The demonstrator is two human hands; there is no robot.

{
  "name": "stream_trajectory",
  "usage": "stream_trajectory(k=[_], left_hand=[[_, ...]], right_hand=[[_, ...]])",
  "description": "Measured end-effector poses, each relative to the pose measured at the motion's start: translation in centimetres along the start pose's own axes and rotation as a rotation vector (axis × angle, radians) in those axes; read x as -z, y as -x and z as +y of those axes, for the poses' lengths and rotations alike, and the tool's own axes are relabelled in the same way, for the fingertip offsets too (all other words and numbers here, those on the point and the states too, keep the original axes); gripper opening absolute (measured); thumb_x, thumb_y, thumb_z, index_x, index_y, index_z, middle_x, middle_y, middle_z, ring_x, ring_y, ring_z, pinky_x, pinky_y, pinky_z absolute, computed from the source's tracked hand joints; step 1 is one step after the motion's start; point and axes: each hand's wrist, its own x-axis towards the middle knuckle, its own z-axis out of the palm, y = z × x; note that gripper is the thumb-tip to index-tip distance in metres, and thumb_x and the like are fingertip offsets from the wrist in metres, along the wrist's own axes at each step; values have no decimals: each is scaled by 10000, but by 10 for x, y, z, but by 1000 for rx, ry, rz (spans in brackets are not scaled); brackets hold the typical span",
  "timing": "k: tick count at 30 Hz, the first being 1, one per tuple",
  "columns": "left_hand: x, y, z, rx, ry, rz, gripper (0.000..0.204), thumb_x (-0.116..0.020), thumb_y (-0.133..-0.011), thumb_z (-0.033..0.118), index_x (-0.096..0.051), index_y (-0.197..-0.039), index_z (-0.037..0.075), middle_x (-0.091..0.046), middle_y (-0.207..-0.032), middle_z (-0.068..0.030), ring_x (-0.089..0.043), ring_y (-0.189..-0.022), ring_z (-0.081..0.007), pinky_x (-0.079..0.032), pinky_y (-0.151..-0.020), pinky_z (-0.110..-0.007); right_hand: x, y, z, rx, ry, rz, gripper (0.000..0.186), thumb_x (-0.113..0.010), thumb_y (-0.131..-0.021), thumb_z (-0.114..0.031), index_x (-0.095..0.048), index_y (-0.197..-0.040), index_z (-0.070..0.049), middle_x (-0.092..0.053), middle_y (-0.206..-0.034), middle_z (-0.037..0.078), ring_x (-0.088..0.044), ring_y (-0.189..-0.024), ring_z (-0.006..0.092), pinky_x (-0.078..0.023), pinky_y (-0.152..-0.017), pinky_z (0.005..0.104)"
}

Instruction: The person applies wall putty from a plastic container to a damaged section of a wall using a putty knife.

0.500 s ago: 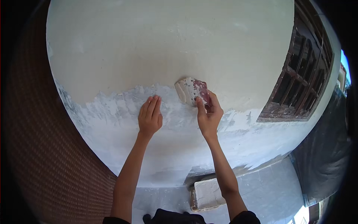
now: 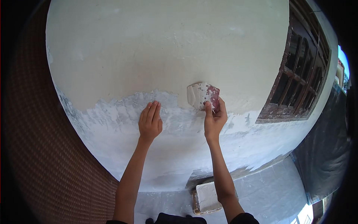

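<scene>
My right hand [image 2: 215, 118] grips a flat, putty-coated spreader [image 2: 199, 95], cream and reddish brown with flaking spots, against the wall [image 2: 164, 48]. Its blade lies near the ragged border between smooth cream coating above and patchy grey-white plaster [image 2: 138, 104] below. To its left, my left hand [image 2: 150, 120] is open, its straight fingers lying side by side flat on the patchy band, holding nothing.
At lower centre, a rectangular tray [image 2: 209, 194] of pale putty sits on the tiled floor [image 2: 263, 186]. A dark-framed barred window [image 2: 292, 80] is at right, beside a black sheet [image 2: 324, 149]. A brown woven surface [image 2: 56, 156] runs along the left.
My right hand and the spreader have moved right and a little down in the view. My left hand appears slightly lower, as does the wall's coating border.
</scene>
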Motion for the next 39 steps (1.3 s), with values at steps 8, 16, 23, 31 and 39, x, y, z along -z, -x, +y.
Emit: stream_trajectory(k=[8, 16, 23, 31, 39], left_hand=[[-1, -5, 4, 7, -7, 40, 415, -487, -816, 7, -576, -1221, 0, -515, -1323, -97, -485, -1228, -267, -461, -937, -375], [-2, -2, 5, 2, -8, 15, 411, -468, -830, 8, -562, -1229, -22, -496, -1333, -112, -467, -1241, -288, -443, -952, -396], [-2, 3, 2, -10, -14, -12, 418, -443, -847, 11, -530, -1251, -51, -480, -1341, -146, -424, -1277, -315, -407, -988, -425], [-2, -2, 10, -1, -72, 17, 400, -473, -829, -1, -573, -1215, -33, -491, -1338, -117, -471, -1234, -293, -443, -942, -394], [8, -5, 15, 43, -126, -42, 429, -482, -820, -18, -535, -1245, -46, -483, -1337, -145, -469, -1224, -332, -425, -966, -423]], right_hand=[[13, 5, -8, -47, -134, -15, 303, -609, -909, -76, -526, -1177, 40, -634, -1001, 66, -582, -874, 92, -464, -805, 241], [32, -5, -5, -6, -91, 139, 291, -592, -923, -109, -532, -1169, 35, -617, -1053, 111, -587, -941, 145, -482, -833, 286], [-5, 0, -8, -13, -43, -22, 307, -630, -904, -127, -559, -1156, 33, -636, -1011, 100, -588, -887, 119, -481, -789, 260], [28, -2, -16, -45, -186, 154, 297, -588, -923, -90, -519, -1177, 47, -631, -1028, 114, -604, -901, 132, -482, -781, 253], [12, -5, -14, -116, -28, 171, 295, -614, -907, -102, -550, -1153, 48, -643, -1021, 135, -618, -895, 153, -492, -770, 260]])
